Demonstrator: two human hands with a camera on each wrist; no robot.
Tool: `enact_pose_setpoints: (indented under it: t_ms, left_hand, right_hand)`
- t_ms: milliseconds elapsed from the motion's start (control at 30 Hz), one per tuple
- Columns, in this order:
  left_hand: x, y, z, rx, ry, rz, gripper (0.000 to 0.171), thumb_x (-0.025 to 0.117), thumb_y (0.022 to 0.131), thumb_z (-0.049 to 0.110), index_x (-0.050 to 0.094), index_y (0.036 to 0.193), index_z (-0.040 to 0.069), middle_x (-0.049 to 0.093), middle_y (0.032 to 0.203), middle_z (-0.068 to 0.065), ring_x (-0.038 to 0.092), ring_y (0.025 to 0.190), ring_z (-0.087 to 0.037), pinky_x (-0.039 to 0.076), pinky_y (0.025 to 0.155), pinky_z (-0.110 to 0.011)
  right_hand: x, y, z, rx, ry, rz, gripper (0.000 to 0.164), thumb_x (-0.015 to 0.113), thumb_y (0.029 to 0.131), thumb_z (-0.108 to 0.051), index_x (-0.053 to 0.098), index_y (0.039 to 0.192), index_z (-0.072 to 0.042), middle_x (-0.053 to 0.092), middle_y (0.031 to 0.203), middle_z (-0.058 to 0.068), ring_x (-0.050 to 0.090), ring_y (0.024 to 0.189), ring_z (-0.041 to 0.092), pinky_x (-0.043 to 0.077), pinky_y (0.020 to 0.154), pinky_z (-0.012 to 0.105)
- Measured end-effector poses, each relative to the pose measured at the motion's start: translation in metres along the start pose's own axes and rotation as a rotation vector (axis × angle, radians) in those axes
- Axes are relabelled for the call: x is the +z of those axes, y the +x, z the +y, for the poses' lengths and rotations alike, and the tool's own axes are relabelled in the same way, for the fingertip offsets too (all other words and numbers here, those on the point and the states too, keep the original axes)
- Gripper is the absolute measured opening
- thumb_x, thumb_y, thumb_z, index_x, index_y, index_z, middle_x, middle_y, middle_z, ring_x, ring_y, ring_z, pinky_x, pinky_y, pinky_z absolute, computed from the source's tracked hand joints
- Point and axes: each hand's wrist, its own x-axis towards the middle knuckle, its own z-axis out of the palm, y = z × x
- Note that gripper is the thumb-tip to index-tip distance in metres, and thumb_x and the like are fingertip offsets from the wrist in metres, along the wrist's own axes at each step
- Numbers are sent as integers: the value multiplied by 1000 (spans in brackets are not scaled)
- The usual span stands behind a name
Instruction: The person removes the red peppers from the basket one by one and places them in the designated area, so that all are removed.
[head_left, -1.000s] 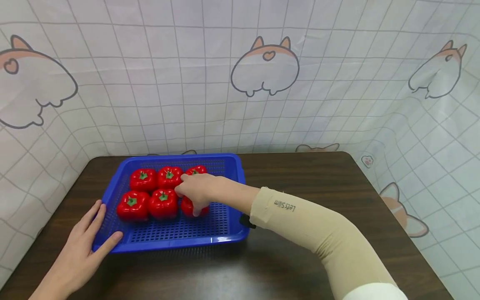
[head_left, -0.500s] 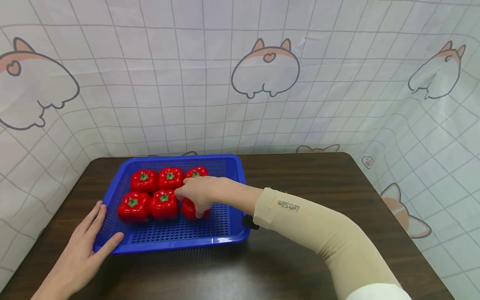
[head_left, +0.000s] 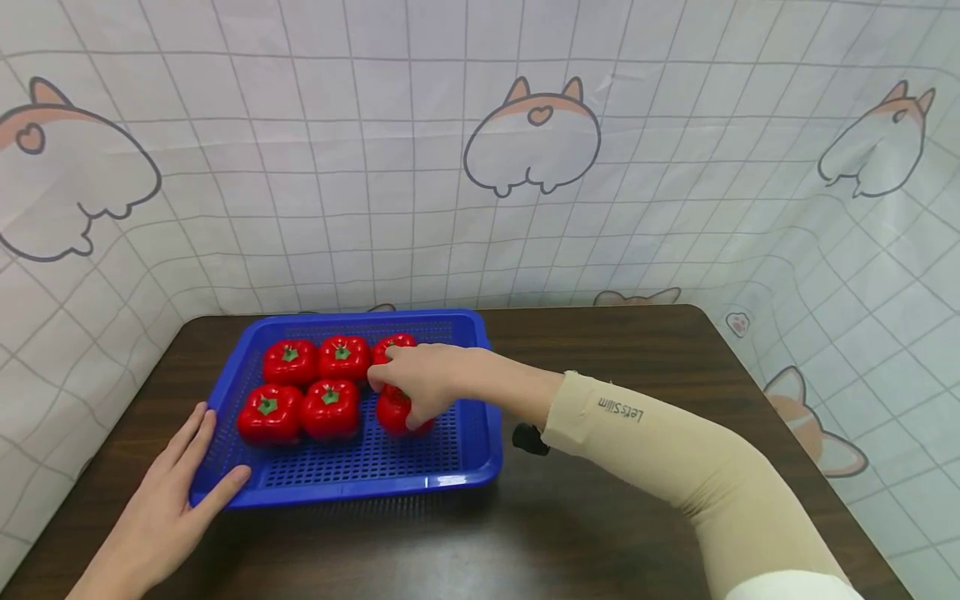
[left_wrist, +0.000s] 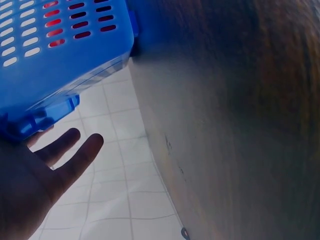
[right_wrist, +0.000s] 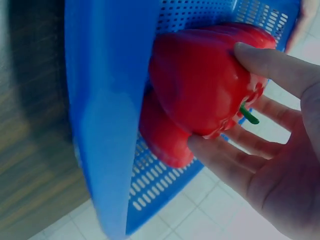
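A blue plastic basket stands on the table, holding several shiny red bell peppers with green stems in two rows. My right hand reaches in from the right and grips the front-right bell pepper from above, thumb on one side and fingers on the other. In the right wrist view, that pepper shows its green stem towards the palm, with another pepper behind it. My left hand rests at the basket's front-left corner, fingers straight along its side.
The dark wood table extends to the right of the basket. A white grid-patterned curtain with cartoon animals surrounds it. A small black object shows below the right forearm.
My right hand has shifted right with the bell pepper, widening the gap between it and the pepper on its left. The left hand stays at the basket's corner.
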Motion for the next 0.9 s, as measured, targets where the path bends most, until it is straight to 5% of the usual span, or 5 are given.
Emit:
enact_pose_setpoints:
  t_ms: [900]
  left_hand:
    - [-3,-1,6,-71,-14,-6,80,61,104,36,16,165,11,5,172,-6,16,149,-52,16,110,-78]
  right_hand:
    - [-19,-58,25,-1,126,159,52,75,91,-19,57,140,-20,52,137,3,60,106,13,53,85,26]
